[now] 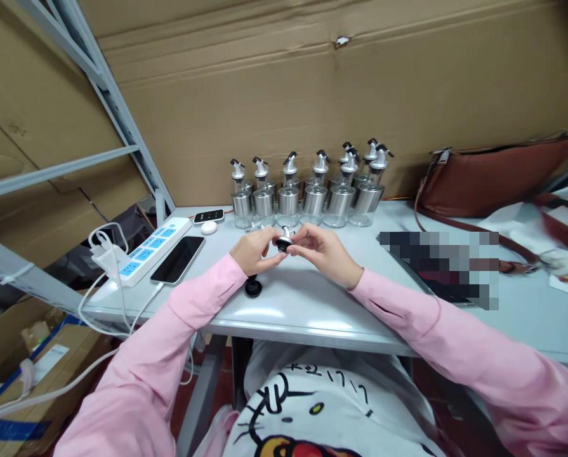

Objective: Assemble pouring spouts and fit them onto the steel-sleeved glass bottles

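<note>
My left hand (254, 249) and my right hand (322, 249) meet over the grey table (312, 304), both pinched on a small black and silver pourer cap (284, 242) held between the fingertips. A black round stopper (253, 288) lies on the table just below my left wrist. Behind my hands stands a row of several glass and steel dispenser bottles (288, 202) with black-tipped spouts, against the cardboard wall.
A white and blue power strip (145, 254), a dark phone (178, 259) on a cable, a small black device (208, 216) and a white oval object (209, 227) lie at the left. A brown handbag (493, 178) sits at the right. Metal shelving and cartons stand to the left.
</note>
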Tool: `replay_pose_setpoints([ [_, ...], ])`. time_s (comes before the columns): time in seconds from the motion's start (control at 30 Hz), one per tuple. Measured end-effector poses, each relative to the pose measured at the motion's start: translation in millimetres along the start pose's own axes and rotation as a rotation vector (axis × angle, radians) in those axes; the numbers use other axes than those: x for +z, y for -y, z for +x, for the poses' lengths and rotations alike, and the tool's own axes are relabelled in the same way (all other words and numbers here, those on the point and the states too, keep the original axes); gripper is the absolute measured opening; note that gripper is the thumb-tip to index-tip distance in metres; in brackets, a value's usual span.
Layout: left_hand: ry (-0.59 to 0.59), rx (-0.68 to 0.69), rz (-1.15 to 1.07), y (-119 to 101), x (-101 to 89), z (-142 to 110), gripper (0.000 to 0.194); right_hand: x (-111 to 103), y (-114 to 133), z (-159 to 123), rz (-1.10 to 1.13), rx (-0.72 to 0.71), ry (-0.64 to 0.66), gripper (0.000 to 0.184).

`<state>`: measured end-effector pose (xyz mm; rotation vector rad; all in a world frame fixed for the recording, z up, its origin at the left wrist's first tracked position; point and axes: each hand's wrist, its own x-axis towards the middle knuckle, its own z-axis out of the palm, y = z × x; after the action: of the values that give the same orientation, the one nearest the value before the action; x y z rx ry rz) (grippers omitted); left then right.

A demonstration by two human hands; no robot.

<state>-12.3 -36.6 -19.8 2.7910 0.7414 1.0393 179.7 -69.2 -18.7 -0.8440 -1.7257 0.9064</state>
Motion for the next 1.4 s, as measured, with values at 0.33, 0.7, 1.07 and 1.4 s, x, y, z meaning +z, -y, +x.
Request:
replay_pose_setpoints([
  [0.33,-0.010,0.012,0.013,-1.3,-0.2,-0.7,0.023,-0.8,-0.4,0.3,-0.049,-0.044,-0.025,0.028],
  [0.7,-0.039,0.035,0.020,0.4,1.8,-0.9,0.022,-2.2,-0.9,0.7,-0.052,-0.051,-0.021,0.026],
  [1.07,-0.048,0.003,-0.006,-0.1,2.9,-0.7,0.020,-1.4,4.2,0.0,-0.113,-0.097,-0.026,0.026],
  [1.4,0.013,-0.040,-0.041,-1.9,3.5,-1.5,0.023,-2.7,3.7,1.1,-0.150,-0.113,0.008,0.024],
])
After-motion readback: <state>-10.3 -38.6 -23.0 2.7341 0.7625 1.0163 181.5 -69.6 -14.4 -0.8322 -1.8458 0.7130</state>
